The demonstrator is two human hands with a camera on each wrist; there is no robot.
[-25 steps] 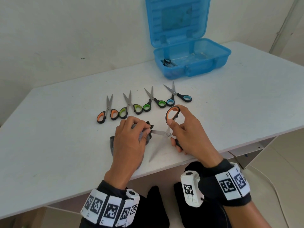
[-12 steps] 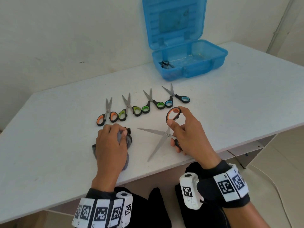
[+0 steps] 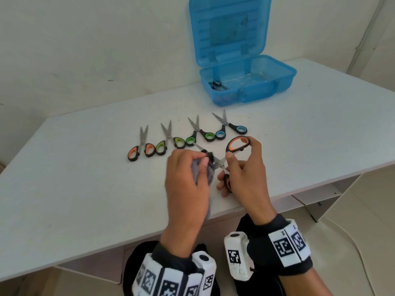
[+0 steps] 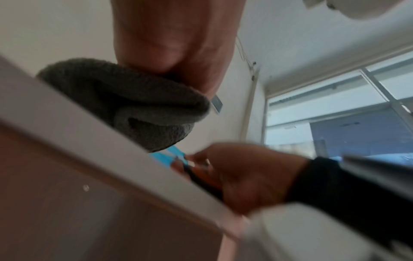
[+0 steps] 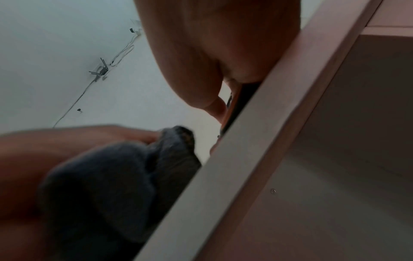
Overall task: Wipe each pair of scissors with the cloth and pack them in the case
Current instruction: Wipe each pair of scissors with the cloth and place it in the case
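I see both forearms reaching in from the near edge of a white worktop, each wrist wrapped in a band printed with black-and-white square markers. My left hand sits knuckles up with its fingers curled round a bunched grey cloth; thumb and fingertips pinch the cloth onto one blade of the orange scissors. My right hand grips those scissors by the handles: the upper orange loop is pinched between thumb and forefinger, and the lower handle lies under the curled remaining fingers. The blades are spread apart, and the tip of one shows just past the cloth, pointing away to the left.

From the left wrist, the cloth bulges below the palm, just above the worktop's edge. From the right wrist, the cloth and the left hand are blurred, and the orange handle peeks out beside the worktop edge.

Beyond the hands, four more pairs lie in a row, tips pointing away: a second orange pair, two green pairs, and a blue pair. Farther back on the right stands the open blue case, lid upright, with a dark-handled pair already lying in its left corner.
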